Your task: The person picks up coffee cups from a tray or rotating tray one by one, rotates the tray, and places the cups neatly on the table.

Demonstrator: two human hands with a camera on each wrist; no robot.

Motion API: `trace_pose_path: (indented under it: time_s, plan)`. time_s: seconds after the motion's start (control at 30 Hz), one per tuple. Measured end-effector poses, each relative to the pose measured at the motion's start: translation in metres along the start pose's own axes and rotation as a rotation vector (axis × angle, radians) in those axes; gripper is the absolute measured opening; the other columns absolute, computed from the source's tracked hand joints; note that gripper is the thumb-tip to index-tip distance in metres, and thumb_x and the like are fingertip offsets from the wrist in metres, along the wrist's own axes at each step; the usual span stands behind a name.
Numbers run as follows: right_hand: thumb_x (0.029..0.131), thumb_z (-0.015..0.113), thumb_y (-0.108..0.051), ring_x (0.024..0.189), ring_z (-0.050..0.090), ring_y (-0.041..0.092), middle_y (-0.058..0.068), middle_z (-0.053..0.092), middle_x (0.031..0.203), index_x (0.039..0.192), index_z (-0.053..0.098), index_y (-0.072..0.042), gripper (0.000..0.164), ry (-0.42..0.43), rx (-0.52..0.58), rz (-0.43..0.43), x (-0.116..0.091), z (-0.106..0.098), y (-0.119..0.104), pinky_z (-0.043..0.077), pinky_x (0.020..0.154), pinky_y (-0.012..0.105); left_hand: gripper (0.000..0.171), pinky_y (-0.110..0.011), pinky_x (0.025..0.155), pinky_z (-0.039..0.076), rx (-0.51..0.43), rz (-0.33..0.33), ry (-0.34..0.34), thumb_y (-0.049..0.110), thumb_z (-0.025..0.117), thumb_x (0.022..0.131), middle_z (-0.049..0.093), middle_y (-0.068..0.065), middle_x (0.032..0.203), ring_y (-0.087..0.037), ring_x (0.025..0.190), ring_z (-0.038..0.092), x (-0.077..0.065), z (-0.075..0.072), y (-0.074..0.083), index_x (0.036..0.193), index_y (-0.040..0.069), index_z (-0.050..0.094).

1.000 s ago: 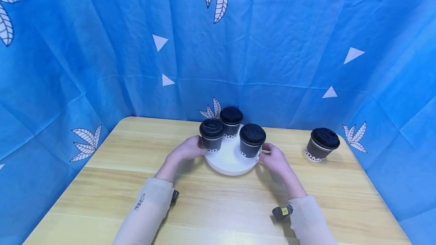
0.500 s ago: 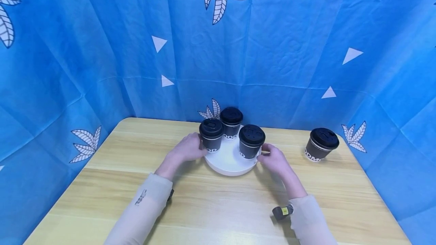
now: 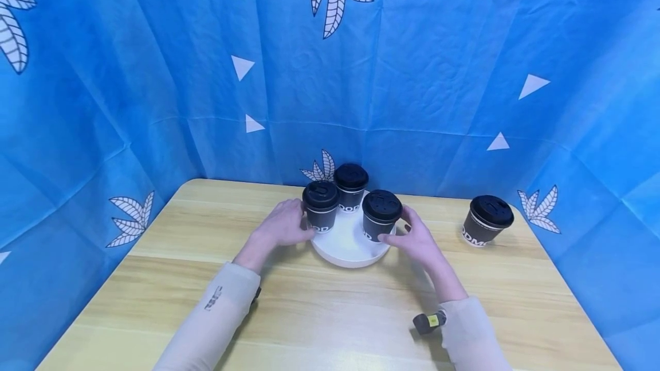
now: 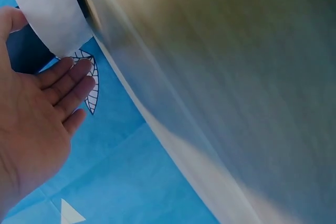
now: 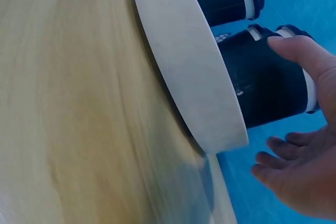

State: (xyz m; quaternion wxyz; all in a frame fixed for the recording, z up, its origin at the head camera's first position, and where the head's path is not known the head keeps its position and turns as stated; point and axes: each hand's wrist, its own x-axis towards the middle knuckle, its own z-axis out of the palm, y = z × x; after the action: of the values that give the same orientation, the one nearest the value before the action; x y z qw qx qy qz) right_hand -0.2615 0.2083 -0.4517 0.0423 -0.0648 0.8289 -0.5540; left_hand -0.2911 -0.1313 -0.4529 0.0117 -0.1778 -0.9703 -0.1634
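Note:
Three dark paper coffee cups with black lids stand on a round white turntable-like tray (image 3: 346,252): a left cup (image 3: 321,219), a back cup (image 3: 350,198) and a right cup (image 3: 377,229). My left hand (image 3: 281,225) is at the outer side of the left cup; in the left wrist view its fingers (image 4: 71,85) are extended beside the white rim. Around the right cup my right hand (image 3: 419,242) is spread, thumb in front and fingers behind. In the right wrist view the fingers (image 5: 281,156) stand apart from that cup, and the thumb overlaps it; contact is unclear.
Another lidded dark cup (image 3: 484,223) stands alone on the wooden table (image 3: 319,314) at the right. A blue curtain (image 3: 412,73) with leaf prints hangs right behind the table's far edge. A small black device (image 3: 429,322) is strapped at the right wrist.
My right hand has moved from the tray's right rim up to the right cup, its thumb now in front and fingers spread. The left hand has lifted slightly beside its cup. The cups stay put.

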Motion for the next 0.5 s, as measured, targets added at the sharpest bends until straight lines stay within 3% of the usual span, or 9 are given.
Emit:
trace_pose_path:
  time_s: [0.17, 0.5]
  plan:
    - [0.082, 0.089, -0.021, 0.155, 0.026, 0.038, 0.023, 0.028, 0.166, 0.164, 0.017, -0.002, 0.111, 0.057, 0.059, -0.008, 0.001, 0.007, 0.002, 0.023, 0.126, 0.052, 0.071, -0.046, 0.118, 0.035, 0.045, -0.001, 0.004, 0.051, 0.074, 0.084, 0.064, -0.008, 0.126, -0.026, 0.116, 0.056, 0.0, 0.003, -0.001, 0.135, 0.004, 0.058]
    - [0.083, 0.088, -0.018, 0.154, 0.029, 0.038, 0.024, 0.032, 0.164, 0.163, 0.019, -0.001, 0.106, 0.15, 0.112, -0.024, 0.003, 0.023, 0.004, 0.025, 0.126, 0.049, 0.073, -0.047, 0.123, 0.029, 0.067, 0.019, -0.001, 0.052, 0.071, 0.085, 0.063, -0.01, 0.132, -0.028, 0.124, 0.055, 0.003, 0.007, -0.005, 0.138, 0.004, 0.055]
